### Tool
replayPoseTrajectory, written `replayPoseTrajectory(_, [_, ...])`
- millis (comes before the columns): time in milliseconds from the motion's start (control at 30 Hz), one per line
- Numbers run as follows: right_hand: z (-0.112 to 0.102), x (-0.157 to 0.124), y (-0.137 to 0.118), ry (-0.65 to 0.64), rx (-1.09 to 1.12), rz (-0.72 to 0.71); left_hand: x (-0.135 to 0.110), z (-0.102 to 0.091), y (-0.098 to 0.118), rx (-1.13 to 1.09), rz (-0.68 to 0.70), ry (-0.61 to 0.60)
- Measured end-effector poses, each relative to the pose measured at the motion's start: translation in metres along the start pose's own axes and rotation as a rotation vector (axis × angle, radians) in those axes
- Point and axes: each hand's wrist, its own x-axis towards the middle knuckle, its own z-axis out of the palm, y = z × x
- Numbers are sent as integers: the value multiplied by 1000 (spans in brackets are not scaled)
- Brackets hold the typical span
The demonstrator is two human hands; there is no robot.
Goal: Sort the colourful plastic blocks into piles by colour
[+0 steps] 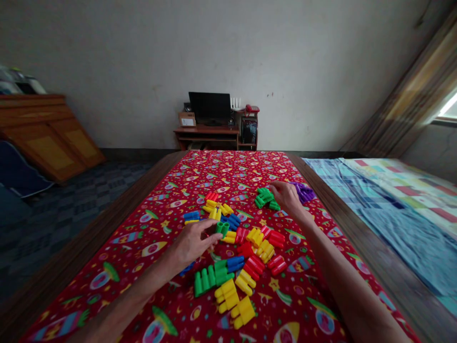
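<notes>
A heap of plastic building blocks in red, yellow, green and blue [246, 252] lies on a red patterned tablecloth [228, 171]. My left hand [193, 243] pinches a small green block [222, 228] at the heap's left edge. My right hand [285, 196] reaches farther out, its fingers closed on a cluster of green blocks [266, 198]. Just right of that hand lies a group of purple blocks [304, 192], partly hidden by it.
The table's wooden edge [342, 209] borders a bed with a checked blue sheet [400, 209] on the right. A low desk with a monitor [210, 108] stands by the far wall. A wooden cabinet [46, 136] is at the left.
</notes>
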Motion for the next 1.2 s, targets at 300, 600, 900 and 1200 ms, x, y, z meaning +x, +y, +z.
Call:
replayPoseTrajectory(300, [9,-42,-97,-568,327,-474,-1,10,5,-177,-35,-61])
replayPoseTrajectory(600, [-12,-1,3,-469,-142,-213,-29,3,18,148,136,-398])
replayPoseTrajectory(900, [-16,-3,0,-215,-355,-17,-53,4,-8,356,172,-418])
replayPoseTrajectory(1200, [-7,-33,-77,-484,84,-410,-20,-9,-2,200,16,-426])
